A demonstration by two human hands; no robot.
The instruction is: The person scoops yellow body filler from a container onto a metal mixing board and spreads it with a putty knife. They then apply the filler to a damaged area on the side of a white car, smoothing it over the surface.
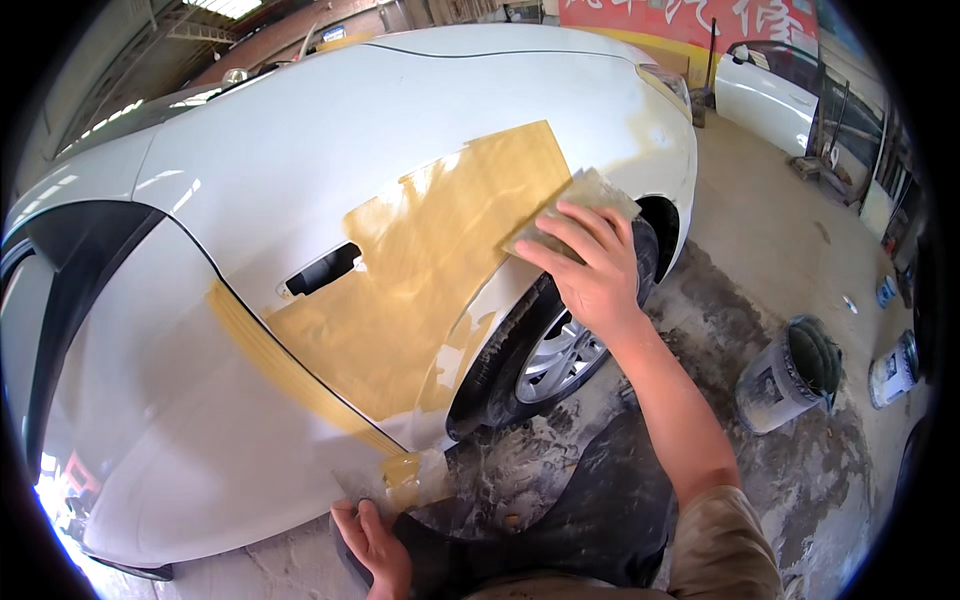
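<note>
My right hand (598,265) is closed around a flat, grey-beige putty spreader (600,190), its fingers lying across the face. The spreader rests against the white car body (480,85) above the wheel arch, at the right edge of a broad coat of yellow putty (440,240). Low in front of me, my left hand (373,543) pinches a thin, flat putty scraper (435,488) that carries a lump of yellow putty (401,475). Its lower edge is partly hidden by the fingers. A dark rectangular opening (325,270) interrupts the coated panel.
Below the arch stands the car's wheel (560,360). More putty streaks the door edge (270,350). On the stained floor at right are a dirty bucket (775,385) and a smaller white pail (893,372). A detached white door (768,100) leans farther back.
</note>
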